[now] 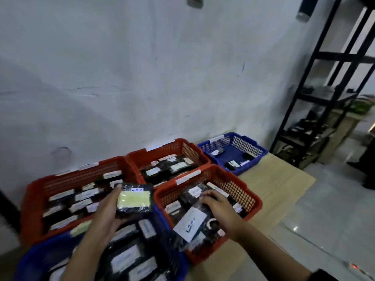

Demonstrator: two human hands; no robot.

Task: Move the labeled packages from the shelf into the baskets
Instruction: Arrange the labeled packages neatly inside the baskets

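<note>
My left hand (107, 209) holds a black package with a yellow label (134, 199) above the seam between the near blue basket (178, 266) and the left red basket (32, 203). My right hand (219, 207) reaches palm down into the right red basket (253, 201), fingers resting on the dark labeled packages there, beside a package with a large white label (189, 223). Whether that hand grips anything is hidden. The black shelf (316, 94) stands at the right with a few dark items on its lower levels.
A second red basket (182, 147) and a far blue basket (251, 147) sit against the white wall (142, 78), both holding labeled packages. The baskets rest on cardboard sheets (280, 183) on a grey tiled floor (334, 209).
</note>
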